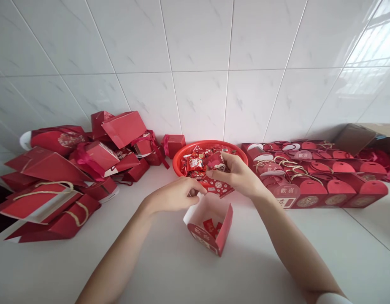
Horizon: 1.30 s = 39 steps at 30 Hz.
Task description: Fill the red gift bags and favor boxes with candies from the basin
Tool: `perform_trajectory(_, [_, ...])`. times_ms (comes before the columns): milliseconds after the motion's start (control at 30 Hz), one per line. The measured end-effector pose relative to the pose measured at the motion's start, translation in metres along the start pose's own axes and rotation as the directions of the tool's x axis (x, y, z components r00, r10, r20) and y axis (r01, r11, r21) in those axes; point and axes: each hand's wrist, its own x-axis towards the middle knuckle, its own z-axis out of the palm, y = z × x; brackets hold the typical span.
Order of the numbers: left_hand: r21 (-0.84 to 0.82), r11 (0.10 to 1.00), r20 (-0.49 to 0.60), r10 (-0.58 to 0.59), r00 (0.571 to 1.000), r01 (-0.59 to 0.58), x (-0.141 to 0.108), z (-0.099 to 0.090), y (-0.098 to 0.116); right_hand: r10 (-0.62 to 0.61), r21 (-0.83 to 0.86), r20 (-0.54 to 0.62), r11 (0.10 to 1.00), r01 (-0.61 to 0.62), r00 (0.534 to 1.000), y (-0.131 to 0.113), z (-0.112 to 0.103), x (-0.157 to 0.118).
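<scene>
Here, pinching red packet (215, 161) in right hand (236, 174); curling left hand (173, 194), grip unclear, by open red box (226, 226) on white, tile-backed tabletop (242, 270).

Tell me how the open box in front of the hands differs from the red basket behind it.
The open box is angular, while the basket is rounded. The box has a white inside and printed characters; the basket is plain red with a perforated wall. The box holds a few small packets, the basket a heap of them. Both are red outside and open at the top.
</scene>
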Motion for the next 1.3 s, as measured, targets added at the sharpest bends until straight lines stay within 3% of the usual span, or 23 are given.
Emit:
perform_trajectory(100, [0.039, 0.998, 0.013, -0.056, 0.998, 0.055, 0.004, -0.003, -0.004, -0.014, -0.063, 0.019, 0.998, 0.015, 1.000, -0.001, 0.005, -0.001])
perform_trajectory(267, [-0.108, 0.991, 0.039, -0.080, 0.996, 0.084, 0.008, -0.003, -0.011, 0.019, -0.121, 0.087, 0.993, -0.008, 0.996, 0.009, 0.013, 0.001])
perform_trajectory(400, [-0.128, 0.987, 0.087, -0.085, 0.993, 0.095, 0.009, -0.005, -0.014, -0.002, -0.249, -0.026, 0.968, -0.004, 1.000, 0.015, 0.014, 0.002])
perform_trajectory(500, [-0.058, 0.994, 0.082, -0.090, 0.993, 0.095, 0.009, -0.006, -0.014, 0.066, -0.194, -0.040, 0.978, -0.073, 0.997, 0.010, 0.013, 0.001])
perform_trajectory(600, [-0.070, 0.995, 0.090, -0.071, 0.993, 0.078, 0.010, -0.007, -0.015, 0.151, -0.066, 0.029, 0.987, -0.149, 0.988, 0.006, 0.012, -0.001])
perform_trajectory(700, [-0.112, 0.991, 0.118, -0.056, 0.991, 0.069, 0.011, -0.006, -0.016, 0.149, -0.037, 0.116, 0.989, -0.145, 0.982, 0.006, 0.013, -0.003])
perform_trajectory(833, [-0.140, 0.987, 0.116, -0.067, 0.991, 0.083, 0.012, -0.007, -0.019, 0.103, -0.166, 0.214, 0.984, -0.068, 0.971, 0.009, 0.013, -0.005])
perform_trajectory(967, [-0.108, 0.990, 0.115, -0.080, 0.990, 0.093, 0.011, -0.008, -0.016, 0.148, -0.326, 0.265, 0.944, -0.056, 0.953, 0.008, 0.012, -0.007])
perform_trajectory(1167, [-0.116, 0.988, 0.107, -0.089, 0.990, 0.101, 0.009, -0.008, -0.014, 0.152, -0.511, 0.182, 0.859, -0.038, 0.972, 0.004, 0.003, -0.007])
perform_trajectory(1300, [-0.150, 0.983, 0.107, -0.086, 0.991, 0.101, 0.010, -0.005, -0.015, 0.129, -0.519, 0.152, 0.854, -0.032, 0.980, -0.003, -0.006, -0.009])
